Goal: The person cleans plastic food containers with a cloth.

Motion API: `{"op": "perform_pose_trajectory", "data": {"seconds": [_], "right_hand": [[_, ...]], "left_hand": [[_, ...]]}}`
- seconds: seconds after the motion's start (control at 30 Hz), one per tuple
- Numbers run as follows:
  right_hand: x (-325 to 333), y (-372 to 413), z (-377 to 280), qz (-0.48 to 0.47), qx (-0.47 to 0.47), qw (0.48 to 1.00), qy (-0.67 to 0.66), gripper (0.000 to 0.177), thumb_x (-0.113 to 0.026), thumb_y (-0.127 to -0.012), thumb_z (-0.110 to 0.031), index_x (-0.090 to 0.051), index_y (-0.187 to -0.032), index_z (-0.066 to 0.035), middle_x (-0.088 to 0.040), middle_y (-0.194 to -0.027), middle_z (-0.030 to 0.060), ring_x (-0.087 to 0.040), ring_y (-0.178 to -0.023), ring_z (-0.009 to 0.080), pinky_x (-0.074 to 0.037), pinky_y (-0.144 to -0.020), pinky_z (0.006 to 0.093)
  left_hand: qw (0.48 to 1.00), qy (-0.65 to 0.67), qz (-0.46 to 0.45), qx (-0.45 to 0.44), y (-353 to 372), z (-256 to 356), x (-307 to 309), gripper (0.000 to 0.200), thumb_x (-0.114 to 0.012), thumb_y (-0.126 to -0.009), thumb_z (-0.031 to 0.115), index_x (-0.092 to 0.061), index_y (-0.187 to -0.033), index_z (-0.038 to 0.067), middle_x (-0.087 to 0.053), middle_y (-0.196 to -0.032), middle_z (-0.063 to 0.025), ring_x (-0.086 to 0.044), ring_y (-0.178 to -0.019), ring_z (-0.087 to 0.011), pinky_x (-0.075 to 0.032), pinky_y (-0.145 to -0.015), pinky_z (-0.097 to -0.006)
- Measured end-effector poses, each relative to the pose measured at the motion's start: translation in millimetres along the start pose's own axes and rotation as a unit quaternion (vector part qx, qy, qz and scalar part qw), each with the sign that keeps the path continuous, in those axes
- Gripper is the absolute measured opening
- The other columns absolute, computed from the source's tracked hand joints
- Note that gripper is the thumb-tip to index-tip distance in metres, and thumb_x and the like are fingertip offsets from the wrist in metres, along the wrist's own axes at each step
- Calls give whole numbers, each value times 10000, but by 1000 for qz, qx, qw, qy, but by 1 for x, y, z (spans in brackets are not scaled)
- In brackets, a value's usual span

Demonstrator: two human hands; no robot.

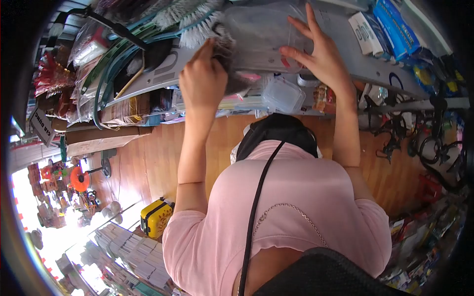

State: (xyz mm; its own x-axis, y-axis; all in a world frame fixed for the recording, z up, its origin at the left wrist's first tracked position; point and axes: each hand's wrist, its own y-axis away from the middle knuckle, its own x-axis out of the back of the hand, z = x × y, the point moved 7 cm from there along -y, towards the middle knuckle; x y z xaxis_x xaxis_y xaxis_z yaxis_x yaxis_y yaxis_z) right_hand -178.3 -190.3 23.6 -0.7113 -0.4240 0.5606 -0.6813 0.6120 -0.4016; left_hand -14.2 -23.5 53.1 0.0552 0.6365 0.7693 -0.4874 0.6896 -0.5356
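My left hand point(202, 76) is closed around a dark grey, cloth-like piece point(228, 61) that hangs over the shelf's front edge; its exact kind I cannot tell. Right beside that hand are white-bristled brushes point(200, 22) with blue-green handles. My right hand point(323, 56) has its fingers spread, thumb and fingertips at the right side of a clear plastic container point(261, 34) on the shelf. Below it, a smaller translucent lidded box point(284, 93) sits on the lower level.
The grey metal shelf point(368, 69) runs across the front. Blue and white boxes point(395, 29) stand at its right. Black hooks point(387, 128) hang further right. On the wooden floor point(143, 167) at left stands a yellow suitcase point(155, 217). Packed shelves point(128, 249) lie behind.
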Motion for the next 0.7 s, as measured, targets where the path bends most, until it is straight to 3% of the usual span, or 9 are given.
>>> {"op": "perform_pose_trajectory", "data": {"seconds": [0.07,0.1,0.17,0.37,0.43,0.5,0.57,0.63,0.7], "right_hand": [[11,2,-21,41,97,994,-1,868,-745,-825,-252,-236,-1512,-105,-638,-1196,188,-586,-1136,319,-409,-986,428],[12,1,-17,40,87,995,1,868,-745,-825,-252,-236,-1512,-105,-638,-1196,188,-586,-1136,319,-409,-986,428],[4,0,-12,-21,102,993,51,1109,-770,-807,-255,60,-1531,-126,-524,-1357,188,-455,-1283,343,-286,-1084,438],[12,15,-6,102,133,983,74,983,-758,-807,-294,-128,-1519,-47,-469,-1377,254,-467,-1268,371,-317,-1078,439],[29,51,-7,325,186,923,82,555,-717,-860,-215,-469,-1293,28,-665,-1087,131,-643,-892,264,-499,-802,316],[15,100,0,370,136,914,-90,255,-640,-870,-58,-568,-1104,12,-638,-1011,109,-617,-898,265,-479,-820,310],[-21,134,25,212,78,972,67,265,-625,-863,-47,-569,-1119,-15,-628,-1054,125,-606,-892,272,-474,-850,328],[-77,164,95,13,-95,993,64,337,-618,-860,-85,-551,-1188,-47,-617,-1143,149,-595,-1016,319,-464,-914,374],[-111,184,139,-36,-107,990,82,374,-613,-875,-128,-537,-1233,-52,-588,-1216,163,-574,-1095,316,-449,-950,386]], "left_hand": [[1000,-4,-11,19,0,-10,7,351,-477,-796,60,-678,-1082,31,-676,-986,-198,-655,-862,-396,-540,-759,-441],[999,7,-13,30,0,-16,10,347,-474,-798,64,-687,-1071,33,-677,-945,-210,-650,-859,-405,-534,-754,-446],[999,41,8,3,-5,-28,11,333,-483,-798,51,-708,-1042,36,-677,-873,-229,-672,-825,-386,-533,-732,-412],[966,250,10,-61,-23,-42,-2,334,-491,-779,5,-715,-1026,8,-687,-766,-188,-620,-608,-144,-478,-626,-261],[962,266,-5,-53,-23,-51,-12,344,-480,-776,-2,-712,-1029,2,-676,-733,-163,-575,-625,-86,-472,-618,-252],[957,290,-4,-25,-22,-59,-14,354,-470,-768,-11,-709,-1029,-7,-675,-732,-160,-578,-651,-84,-477,-638,-244],[947,318,-16,-34,-23,-61,-15,357,-457,-772,-1,-704,-1029,-15,-685,-770,-157,-591,-695,-93,-481,-677,-247],[929,365,-31,-51,-23,-59,-13,366,-433,-779,19,-694,-1030,-32,-705,-845,-152,-615,-783,-113,-488,-755,-252],[917,392,-53,-43,-25,-60,-13,373,-421,-796,44,-677,-1054,-41,-707,-904,-149,-622,-851,-135,-477,-817,-261]]}}
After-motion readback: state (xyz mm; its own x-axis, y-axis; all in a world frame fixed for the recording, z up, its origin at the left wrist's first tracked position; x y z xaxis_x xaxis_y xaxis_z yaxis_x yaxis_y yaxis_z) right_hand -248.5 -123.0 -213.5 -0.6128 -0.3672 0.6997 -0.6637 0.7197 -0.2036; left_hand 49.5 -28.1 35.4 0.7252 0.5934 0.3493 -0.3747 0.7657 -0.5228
